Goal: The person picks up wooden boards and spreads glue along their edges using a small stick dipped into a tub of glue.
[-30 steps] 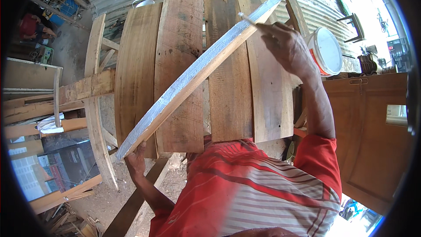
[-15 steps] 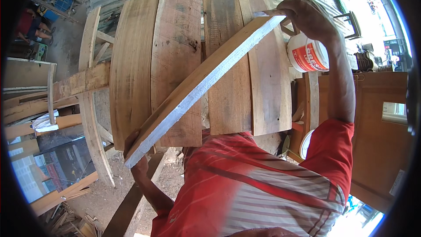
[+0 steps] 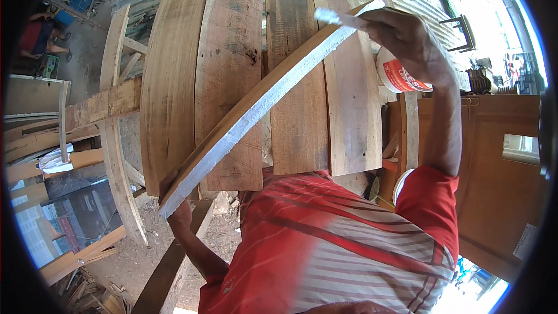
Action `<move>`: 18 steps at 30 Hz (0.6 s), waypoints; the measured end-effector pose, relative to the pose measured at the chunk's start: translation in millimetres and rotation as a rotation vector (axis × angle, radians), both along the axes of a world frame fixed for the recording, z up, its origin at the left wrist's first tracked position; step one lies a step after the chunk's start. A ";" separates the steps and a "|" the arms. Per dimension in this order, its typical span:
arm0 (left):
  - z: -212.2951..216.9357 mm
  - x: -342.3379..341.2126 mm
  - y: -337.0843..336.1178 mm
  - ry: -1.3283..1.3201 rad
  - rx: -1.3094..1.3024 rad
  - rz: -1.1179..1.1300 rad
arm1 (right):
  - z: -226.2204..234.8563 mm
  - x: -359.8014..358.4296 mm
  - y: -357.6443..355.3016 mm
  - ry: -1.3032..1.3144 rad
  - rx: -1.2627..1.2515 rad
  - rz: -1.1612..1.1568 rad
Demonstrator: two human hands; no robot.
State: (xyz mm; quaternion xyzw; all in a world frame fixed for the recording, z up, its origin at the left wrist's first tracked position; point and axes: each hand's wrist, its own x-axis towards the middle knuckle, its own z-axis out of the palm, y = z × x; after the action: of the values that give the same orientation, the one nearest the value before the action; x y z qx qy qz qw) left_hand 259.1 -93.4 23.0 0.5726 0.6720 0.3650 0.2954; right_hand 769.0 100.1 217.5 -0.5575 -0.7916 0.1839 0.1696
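Wood is filling almost all of what we are looking down on. At the far left, a pale curved frame piece (image 3: 119,163) is standing on edge, with a rough crossbar (image 3: 99,104) running out from it. Beside these, a panel of broad brown boards (image 3: 232,81) is lying side by side on the worktop, their near ends stopping just short of our red striped shirt (image 3: 349,250).

Our left hand (image 3: 174,206) is gripping the low end of a long strip of wood (image 3: 256,107), whose upper face is coated in something whitish. We cannot tell exactly how the fingers are wrapping it, since the strip is hiding most of the hand, but the grip is plainly clenched on it. The strip is running diagonally across the boards, rising from lower left to upper right.

At the upper end, our right hand (image 3: 410,40) is closing its fingers around a small pale flat tool (image 3: 337,18), its tip lying on the top end of the strip. Just past that hand, a white and red tub (image 3: 401,75) is sitting near the board edge, next to a brown cabinet (image 3: 494,157).
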 end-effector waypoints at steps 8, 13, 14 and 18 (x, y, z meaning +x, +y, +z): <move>3.0 -4.9 1.2 -0.007 -0.043 0.000 | -101.1 5.5 -34.2 0.151 0.501 -0.305; 8.1 -3.5 4.8 0.000 -0.094 0.044 | -120.6 -7.8 -51.8 -0.010 0.498 -0.329; 10.6 -0.7 7.3 -0.003 -0.104 0.067 | -117.7 -12.7 -58.2 -0.034 0.498 -0.250; 18.1 3.3 9.5 0.006 -0.089 0.056 | -97.0 -17.7 -56.9 0.031 0.465 -0.237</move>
State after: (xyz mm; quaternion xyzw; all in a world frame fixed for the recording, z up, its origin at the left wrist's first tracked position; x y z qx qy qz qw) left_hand 262.4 -83.9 41.1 0.5407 0.7044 0.3412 0.3083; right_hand 751.3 43.2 120.5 -0.5893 -0.7392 -0.0159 0.3256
